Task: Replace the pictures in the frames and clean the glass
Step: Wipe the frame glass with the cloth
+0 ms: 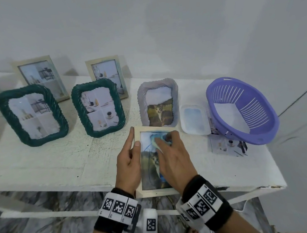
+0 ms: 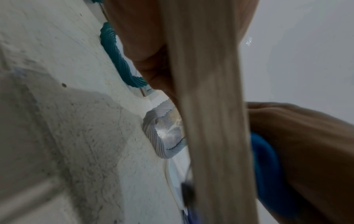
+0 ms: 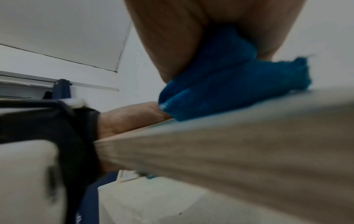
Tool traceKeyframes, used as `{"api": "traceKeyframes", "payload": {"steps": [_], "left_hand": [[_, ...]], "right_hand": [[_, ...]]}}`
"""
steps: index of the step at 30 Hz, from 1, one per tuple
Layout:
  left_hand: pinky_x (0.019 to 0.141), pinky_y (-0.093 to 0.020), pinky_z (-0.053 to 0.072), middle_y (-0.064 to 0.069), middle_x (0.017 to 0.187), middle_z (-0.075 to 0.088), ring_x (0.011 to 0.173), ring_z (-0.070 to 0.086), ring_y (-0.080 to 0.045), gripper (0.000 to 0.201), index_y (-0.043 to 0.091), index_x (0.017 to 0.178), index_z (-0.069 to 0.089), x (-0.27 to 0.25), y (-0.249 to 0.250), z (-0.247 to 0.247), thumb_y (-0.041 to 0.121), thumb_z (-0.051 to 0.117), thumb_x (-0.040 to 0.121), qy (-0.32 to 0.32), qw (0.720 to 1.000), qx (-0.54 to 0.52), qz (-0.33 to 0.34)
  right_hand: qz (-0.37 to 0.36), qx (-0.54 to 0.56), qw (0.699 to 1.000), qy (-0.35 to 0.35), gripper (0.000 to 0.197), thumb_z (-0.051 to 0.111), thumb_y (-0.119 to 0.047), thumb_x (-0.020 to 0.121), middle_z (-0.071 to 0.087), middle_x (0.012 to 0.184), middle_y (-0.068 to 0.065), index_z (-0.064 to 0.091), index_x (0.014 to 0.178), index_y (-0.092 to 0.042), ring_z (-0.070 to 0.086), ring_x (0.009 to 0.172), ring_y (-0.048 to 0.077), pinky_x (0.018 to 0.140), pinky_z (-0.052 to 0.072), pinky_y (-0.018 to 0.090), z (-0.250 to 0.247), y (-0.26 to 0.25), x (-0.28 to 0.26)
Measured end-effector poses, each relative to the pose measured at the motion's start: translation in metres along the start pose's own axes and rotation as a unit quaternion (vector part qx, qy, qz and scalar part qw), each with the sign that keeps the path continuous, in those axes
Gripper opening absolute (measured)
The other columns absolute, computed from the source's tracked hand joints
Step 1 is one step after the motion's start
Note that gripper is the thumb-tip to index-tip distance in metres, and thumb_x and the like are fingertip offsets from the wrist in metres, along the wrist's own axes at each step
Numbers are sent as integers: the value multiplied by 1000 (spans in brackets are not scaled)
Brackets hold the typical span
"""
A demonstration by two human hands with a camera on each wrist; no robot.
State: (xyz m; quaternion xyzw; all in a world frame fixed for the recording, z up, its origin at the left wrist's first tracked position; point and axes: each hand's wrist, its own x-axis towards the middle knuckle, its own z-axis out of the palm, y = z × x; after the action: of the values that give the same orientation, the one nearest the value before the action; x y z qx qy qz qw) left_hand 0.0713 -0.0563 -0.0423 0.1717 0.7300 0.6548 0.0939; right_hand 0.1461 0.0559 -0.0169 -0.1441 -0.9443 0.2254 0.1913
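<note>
Frame: pale wooden picture frame (image 1: 139,157) at near tabletop (image 1: 40,167) edge, long axis near-far | left hand (image 1: 128,162) grip clamps left rail | right hand (image 1: 174,159) bunches blue cloth (image 1: 160,138) on far glass; unwiped glass lies nearward.

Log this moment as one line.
step: wiping glass | left hand: holds wooden frame | right hand: presses blue cloth on glass

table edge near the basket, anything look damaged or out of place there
Yes. The white table's front right corner is cracked and chipped. Loose printed pictures lie flat on the table, partly tucked under the purple basket, which sits tilted on them rather than level.
</note>
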Motion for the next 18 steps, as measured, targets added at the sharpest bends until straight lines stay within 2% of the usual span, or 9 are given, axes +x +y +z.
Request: {"api": "traceKeyframes", "payload": {"steps": [2, 4, 5, 7, 10, 12, 15, 17, 18], "left_hand": [[50, -15, 29, 14, 53, 30, 50, 28, -2, 44, 33, 145, 38, 2, -1, -4, 20, 44, 104, -2, 1000, -1, -5], [52, -15, 31, 9, 56, 32, 52, 31, -2, 44, 31, 146, 40, 3, 0, -7, 20, 44, 103, -2, 1000, 1, -7], [50, -13, 29, 13, 53, 29, 49, 28, -1, 44, 30, 146, 39, 3, 2, -7, 19, 44, 103, -2, 1000, 5, -5], [45, -12, 23, 13, 49, 22, 45, 23, -2, 45, 30, 146, 37, -1, 2, -6, 18, 43, 104, -5, 1000, 8, 1], [46, -14, 20, 14, 51, 18, 47, 19, -4, 45, 33, 147, 36, -4, 3, -2, 21, 43, 104, -3, 1000, 8, 12], [47, -16, 21, 14, 55, 19, 49, 20, -5, 45, 33, 147, 37, -2, 3, -3, 22, 44, 104, 1, 1000, 5, 9], [52, -15, 31, 6, 65, 34, 55, 32, -5, 44, 33, 146, 39, 1, 4, -6, 22, 44, 103, -12, 1000, -9, 7], [58, -11, 38, 8, 74, 44, 59, 39, 1, 43, 34, 144, 41, 0, 3, -8, 19, 44, 104, -18, 1000, -21, 7], [56, -11, 37, 12, 69, 44, 56, 38, 2, 43, 33, 144, 41, -1, 3, -9, 18, 44, 104, -19, 1000, -19, 6]], "right_hand": [[-55, 13, 997, -45, 30, 53, 2, 87, 46, 107, 14, 62, 115, -5, 51, 79, 25, 67, 47, 27, -6, -9, -10], [-96, -12, 989, -110, 32, 52, 0, 87, 47, 109, 13, 61, 118, -8, 50, 79, 24, 67, 47, 27, -15, -12, -16], [-104, -43, 985, -130, 32, 52, -2, 87, 47, 110, 13, 60, 117, -9, 50, 80, 24, 67, 50, 28, -18, -9, -16], [-83, -99, 985, -112, 30, 52, -4, 85, 49, 108, 13, 61, 113, -9, 51, 80, 25, 68, 54, 32, -22, 2, -6], [-37, -116, 991, -59, 27, 44, -3, 82, 50, 103, 14, 63, 102, -5, 51, 79, 27, 67, 53, 37, -27, 6, 12], [-74, -130, 987, -66, 15, 54, 0, 82, 55, 96, 13, 65, 91, -3, 51, 81, 27, 67, 52, 36, -26, -5, 11], [-130, -53, 980, -139, 20, 54, -1, 87, 53, 101, 12, 64, 104, -4, 48, 79, 23, 65, 48, 30, -25, -20, -10], [-152, -31, 973, -169, 28, 55, -2, 86, 49, 103, 11, 62, 113, -9, 47, 75, 21, 63, 46, 28, -28, -18, -16], [-156, -49, 972, -166, 30, 56, -3, 86, 49, 103, 11, 63, 114, -11, 48, 75, 21, 63, 48, 28, -28, -13, -14]]}}
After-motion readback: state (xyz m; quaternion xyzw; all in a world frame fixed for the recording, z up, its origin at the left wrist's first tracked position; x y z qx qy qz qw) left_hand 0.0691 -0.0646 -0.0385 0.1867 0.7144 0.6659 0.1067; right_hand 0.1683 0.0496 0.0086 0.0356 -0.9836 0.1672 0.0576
